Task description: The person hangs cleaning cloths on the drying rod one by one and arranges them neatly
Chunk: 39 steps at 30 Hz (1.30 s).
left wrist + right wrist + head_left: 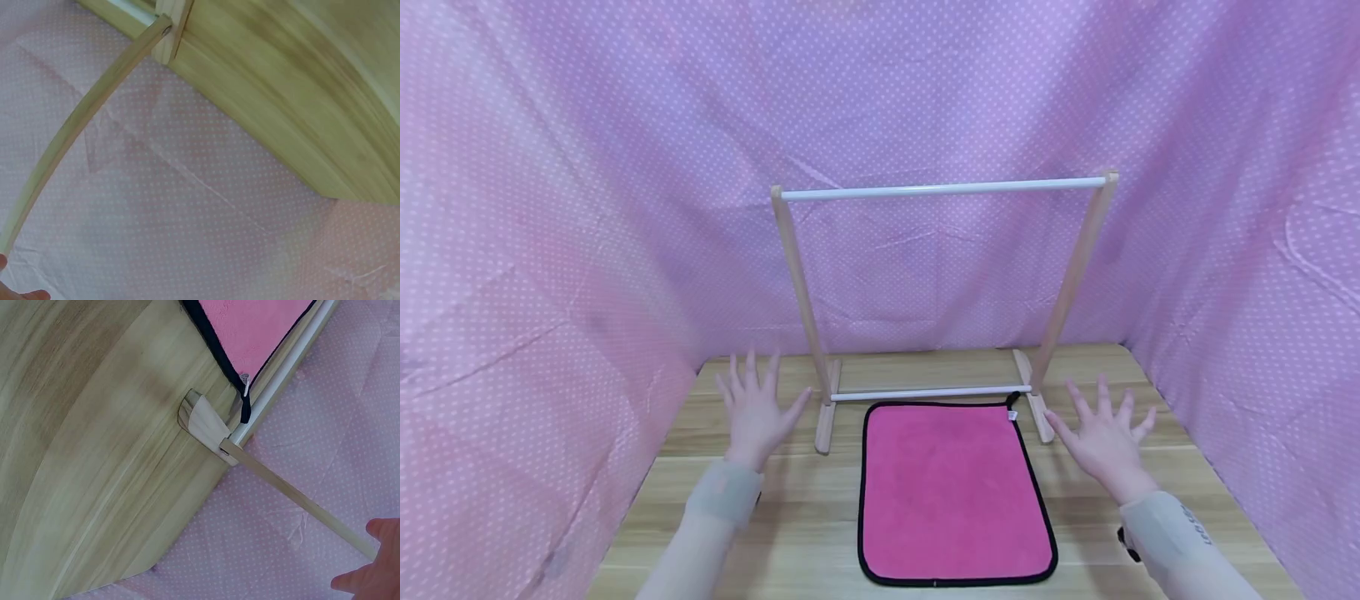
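Note:
A pink towel (pixel 955 492) with black edging lies flat on the table, its black hanging loop (pixel 1013 398) and small white tag at the far right corner. Behind it stands a wooden rack (pixel 797 275) with a white top bar (pixel 943 190) and a white lower bar (pixel 932 392). My left hand (pixel 756 417) is held with fingers spread, left of the rack's left foot. On the other side my right hand (pixel 1105 442) is spread too, its thumb near the right foot (pixel 206 425) in the head view. Neither hand holds anything.
The wood-grain table (pixel 805 533) reaches back to pink polka-dot cloth (pixel 940 100), which hangs behind and on both sides. Wooden uprights rise from the rack's feet at left and right. Grey bands (pixel 725 492) wrap both wrists.

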Each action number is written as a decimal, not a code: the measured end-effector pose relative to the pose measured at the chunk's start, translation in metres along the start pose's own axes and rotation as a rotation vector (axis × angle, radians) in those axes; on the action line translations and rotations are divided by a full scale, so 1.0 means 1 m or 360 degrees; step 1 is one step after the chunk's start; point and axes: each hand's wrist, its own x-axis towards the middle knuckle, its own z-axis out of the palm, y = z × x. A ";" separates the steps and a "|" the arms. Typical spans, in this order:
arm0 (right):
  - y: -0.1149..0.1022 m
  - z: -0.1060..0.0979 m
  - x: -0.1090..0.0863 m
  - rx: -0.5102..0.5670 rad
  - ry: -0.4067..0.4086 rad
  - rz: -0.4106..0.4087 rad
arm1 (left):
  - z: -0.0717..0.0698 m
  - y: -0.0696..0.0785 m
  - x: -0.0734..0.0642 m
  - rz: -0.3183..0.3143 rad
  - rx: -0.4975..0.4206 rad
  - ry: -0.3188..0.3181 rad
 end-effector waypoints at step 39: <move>-0.045 0.062 -0.007 0.0055 -0.0056 -0.0260 | -0.014 0.042 0.130 -0.0300 -0.1508 0.0002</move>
